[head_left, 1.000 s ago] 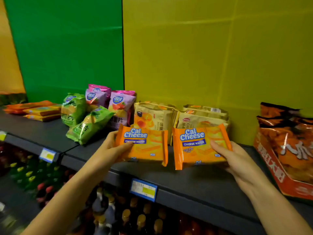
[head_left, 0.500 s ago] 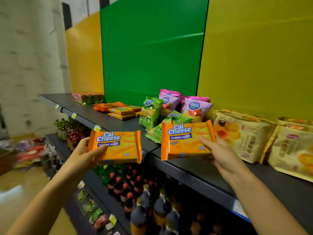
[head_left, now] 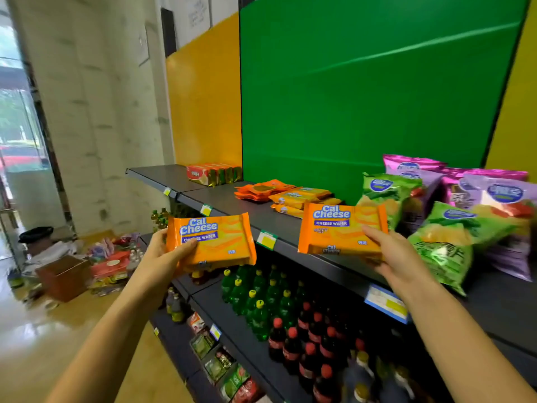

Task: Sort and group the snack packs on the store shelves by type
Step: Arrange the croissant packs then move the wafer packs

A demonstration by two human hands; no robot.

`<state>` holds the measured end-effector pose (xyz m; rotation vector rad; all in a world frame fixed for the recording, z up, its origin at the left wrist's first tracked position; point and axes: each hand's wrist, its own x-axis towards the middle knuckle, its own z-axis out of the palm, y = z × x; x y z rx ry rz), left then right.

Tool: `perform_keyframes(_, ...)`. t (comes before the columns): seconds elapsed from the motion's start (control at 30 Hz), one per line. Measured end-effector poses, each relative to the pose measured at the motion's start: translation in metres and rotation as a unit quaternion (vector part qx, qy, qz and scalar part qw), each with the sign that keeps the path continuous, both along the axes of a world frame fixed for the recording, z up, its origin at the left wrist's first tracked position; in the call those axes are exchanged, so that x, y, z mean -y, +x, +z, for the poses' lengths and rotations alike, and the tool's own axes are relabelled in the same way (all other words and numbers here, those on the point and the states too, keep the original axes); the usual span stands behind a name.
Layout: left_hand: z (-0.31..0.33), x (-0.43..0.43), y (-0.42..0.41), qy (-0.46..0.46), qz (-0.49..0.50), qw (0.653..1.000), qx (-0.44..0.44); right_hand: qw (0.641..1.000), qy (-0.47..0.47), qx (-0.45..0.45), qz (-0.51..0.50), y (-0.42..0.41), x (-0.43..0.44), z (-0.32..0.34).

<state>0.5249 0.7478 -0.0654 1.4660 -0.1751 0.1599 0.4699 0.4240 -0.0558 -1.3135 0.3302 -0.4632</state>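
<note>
Pinching a flat orange Cal Cheese wafer pack (head_left: pixel 215 242) at its lower left corner, thumb on the front, the left hand (head_left: pixel 162 257) holds it out in front of the dark grey metal shelf (head_left: pixel 226 199). The right hand (head_left: pixel 398 257) grips a second orange wafer pack (head_left: pixel 340 228) by its right edge above the shelf's front lip. Behind that pack lies a stack of like orange packs (head_left: pixel 296 196). Puffy green chip bags (head_left: pixel 444 242) and purple chip bags (head_left: pixel 494 193) crowd just to the right. Green soda bottles (head_left: pixel 261 298) stand below.

Bare forearms stretched forward, left hand (head_left: pixel 158 260) gripped the left wafer pack (head_left: pixel 216 241), thumb across its front, right hand (head_left: pixel 402 258) gripped the right wafer pack (head_left: pixel 340 231) likewise.
</note>
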Motion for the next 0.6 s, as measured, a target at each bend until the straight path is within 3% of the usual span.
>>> perform_keyframes(0.23, 0.0, -0.01, 0.095, 0.035, -0.02, 0.999, 0.0, 0.999, 0.013, 0.019, -0.026, 0.108, -0.033, 0.013)
perform_keyframes(0.6, 0.039, 0.062, 0.271, 0.072, -0.157, 0.985, 0.029, 0.985, 0.011, 0.07, -0.157, 0.245, -0.002, 0.062)
